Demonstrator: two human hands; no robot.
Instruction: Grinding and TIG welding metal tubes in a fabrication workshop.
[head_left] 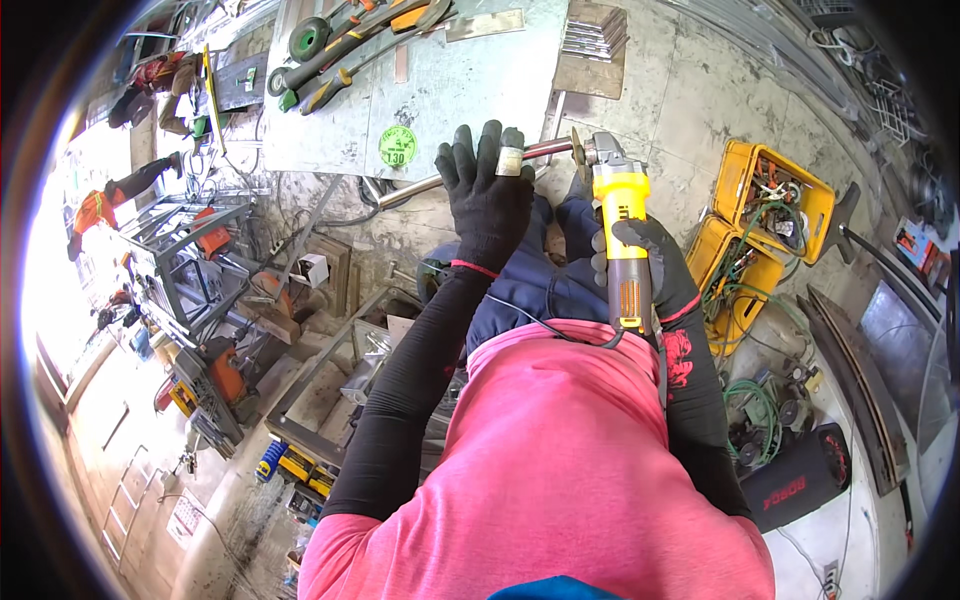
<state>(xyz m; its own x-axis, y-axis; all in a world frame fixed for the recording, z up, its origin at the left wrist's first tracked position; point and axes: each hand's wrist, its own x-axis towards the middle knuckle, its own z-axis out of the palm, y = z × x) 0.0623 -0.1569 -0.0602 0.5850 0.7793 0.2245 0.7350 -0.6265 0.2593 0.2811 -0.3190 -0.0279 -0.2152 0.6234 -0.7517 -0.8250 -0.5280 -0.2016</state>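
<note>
My right hand (645,255), in a dark glove, is closed around the body of a yellow and black angle grinder (622,215). The grinder points away from me, with its disc (578,148) seen nearly edge-on. Beside the disc is the end of a reddish bar (548,148). My left hand (485,195), in a black glove, lies over the bar's line with its fingers stretched and spread. A pale band (509,161) shows at one finger; whether it wraps the finger or the bar I cannot tell. A shiny metal tube (410,190) emerges on that hand's left.
Tools, including a chisel-like one (325,92), lie on the metal-topped table (470,90) ahead. Yellow crates (725,165) with cables and tools stand right. A power cord (540,318) crosses my lap. Metal frames (300,400) crowd the left, where another person (100,210) is visible.
</note>
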